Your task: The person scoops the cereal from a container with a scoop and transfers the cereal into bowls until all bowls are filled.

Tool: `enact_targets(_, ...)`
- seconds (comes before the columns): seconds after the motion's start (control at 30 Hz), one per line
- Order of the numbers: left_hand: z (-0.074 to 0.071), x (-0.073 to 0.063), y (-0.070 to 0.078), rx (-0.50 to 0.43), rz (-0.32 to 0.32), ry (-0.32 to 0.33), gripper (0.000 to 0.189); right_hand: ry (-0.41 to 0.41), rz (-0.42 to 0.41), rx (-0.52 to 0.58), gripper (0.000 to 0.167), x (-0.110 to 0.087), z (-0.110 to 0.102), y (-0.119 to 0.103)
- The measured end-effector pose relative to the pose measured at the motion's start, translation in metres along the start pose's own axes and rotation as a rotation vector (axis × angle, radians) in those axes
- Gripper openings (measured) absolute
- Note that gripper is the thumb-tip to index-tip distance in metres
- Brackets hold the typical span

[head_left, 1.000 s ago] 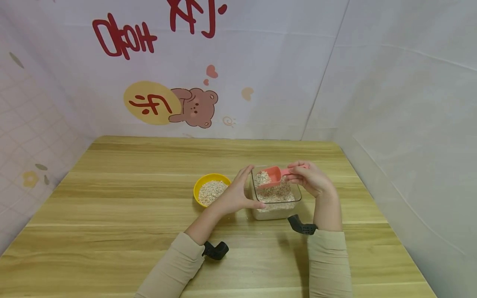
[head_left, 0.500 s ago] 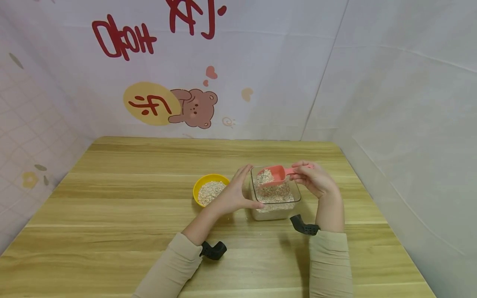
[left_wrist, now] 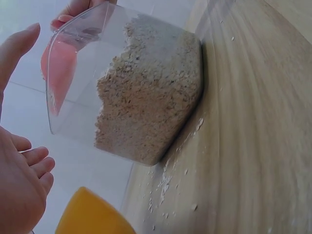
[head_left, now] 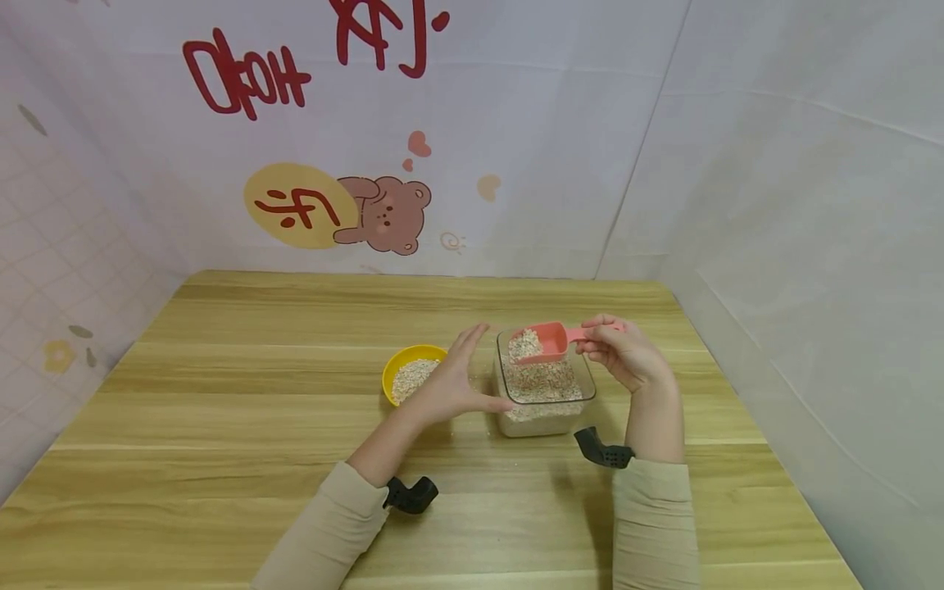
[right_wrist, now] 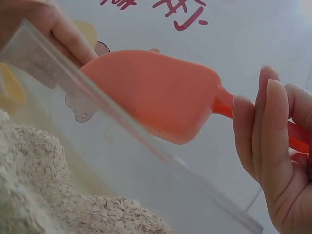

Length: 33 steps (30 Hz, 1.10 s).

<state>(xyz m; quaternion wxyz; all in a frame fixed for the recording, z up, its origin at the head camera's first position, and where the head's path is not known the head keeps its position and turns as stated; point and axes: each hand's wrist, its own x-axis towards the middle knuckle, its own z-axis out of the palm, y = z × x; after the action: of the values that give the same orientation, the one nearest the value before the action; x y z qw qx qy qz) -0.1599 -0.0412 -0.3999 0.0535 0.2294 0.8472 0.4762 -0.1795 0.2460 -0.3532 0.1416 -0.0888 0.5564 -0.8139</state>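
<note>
My right hand (head_left: pixel 623 352) pinches the handle of a pink scoop (head_left: pixel 553 342) loaded with oat flakes (head_left: pixel 525 346). The scoop hangs over a clear square container (head_left: pixel 546 430) that is partly filled with oats (right_wrist: pixel 97 214). To the container's left, my left hand (head_left: pixel 446 389) is spread, thumb and fingers apart; in the left wrist view a gap shows between its fingers (left_wrist: pixel 41 163) and the container wall. Behind the left hand stands a yellow bowl (head_left: pixel 391 370) holding oats, partly covered by that hand.
The wooden table (head_left: pixel 258 426) carries scattered oat flakes (left_wrist: pixel 165 183) beside the container. A white printed backdrop (head_left: pixel 531 164) rises behind the table, with a white sheet (head_left: pixel 811 287) along the right side. Black wrist mounts (head_left: pixel 413 496) sit below both hands.
My left hand has let go of the container's rim and moved left, covering more of the bowl. The loaded scoop has shifted slightly right and up.
</note>
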Motion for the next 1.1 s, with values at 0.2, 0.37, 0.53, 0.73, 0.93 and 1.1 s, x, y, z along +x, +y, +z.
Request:
enact_targets(0.2,-0.007,-0.005,0.0,-0.004,-0.01,0.009,0.121,-0.039,-0.021,0.055,0.027,0.0,0.005,-0.001)
enact_targets(0.37,-0.013,-0.009,-0.004,-0.01,-0.002,0.017,0.118,-0.025,-0.034,0.068,0.028,0.001,0.01,0.0)
enact_targets(0.53,-0.019,-0.013,-0.007,0.03,-0.005,0.022,0.12,-0.001,-0.037,0.058,0.029,0.004,0.016,0.002)
enact_targets(0.73,-0.027,-0.017,-0.011,0.036,-0.014,0.028,0.121,0.045,-0.036,0.037,0.027,0.007,0.027,0.004)
enact_targets(0.93,-0.036,-0.023,-0.017,0.038,-0.017,0.041,0.121,0.069,-0.041,0.046,0.028,0.012,0.039,0.006)
enact_targets(1.1,-0.043,-0.03,-0.022,0.024,-0.031,0.053,0.123,0.074,-0.043,0.027,0.028,0.015,0.048,0.009)
